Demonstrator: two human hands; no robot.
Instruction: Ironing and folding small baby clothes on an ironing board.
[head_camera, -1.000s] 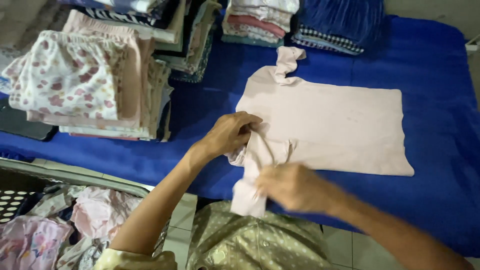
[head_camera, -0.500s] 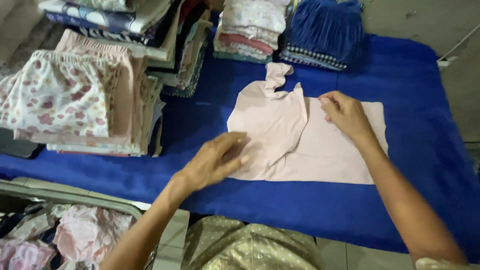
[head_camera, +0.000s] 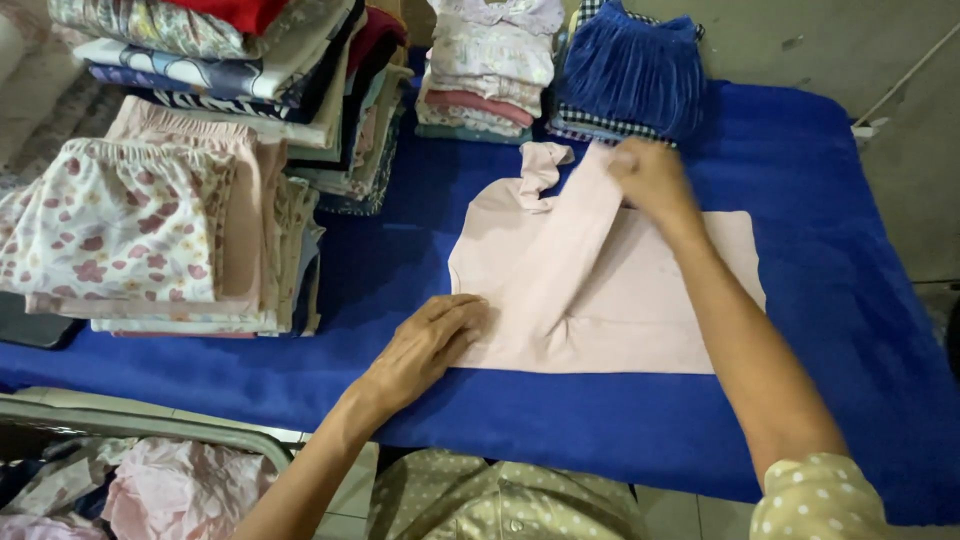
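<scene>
Head view, now: pale pink shirt (head_camera: 610, 300) lies flat on the blue padded counter (head_camera: 800, 400), near its middle, just in front of the folded stacks. Left hand (head_camera: 425, 345) rests palm-down on the shirt's near left corner, fingers (head_camera: 462, 315) together and flat, pinning the cloth. Right hand (head_camera: 655, 180) sits at the far edge, fingers closed on a fold of the pink cloth; exact pinch is blurred, so how many fingers grip I cannot tell.

Head view, half a second ago against now: the right hand was further right and lower, open on the shirt body. It has since travelled up and left, carrying the left side panel over, so a long diagonal fold now runs from the near left corner up toward the collar. The left hand has slid a little forward to hold the base of that fold. The small sleeve (head_camera: 545, 165) still pokes out at the top left, untucked.

Reading: the lengthwise fold is partly laid but not smoothed; the sleeve looks not yet brought in.

Around: floral shorts stack (head_camera: 130, 230) to the left, a pale folded pile (head_camera: 490, 60) and a blue pleated garment (head_camera: 630, 70) behind, a basket of loose clothes (head_camera: 180, 480) below the counter edge
</scene>
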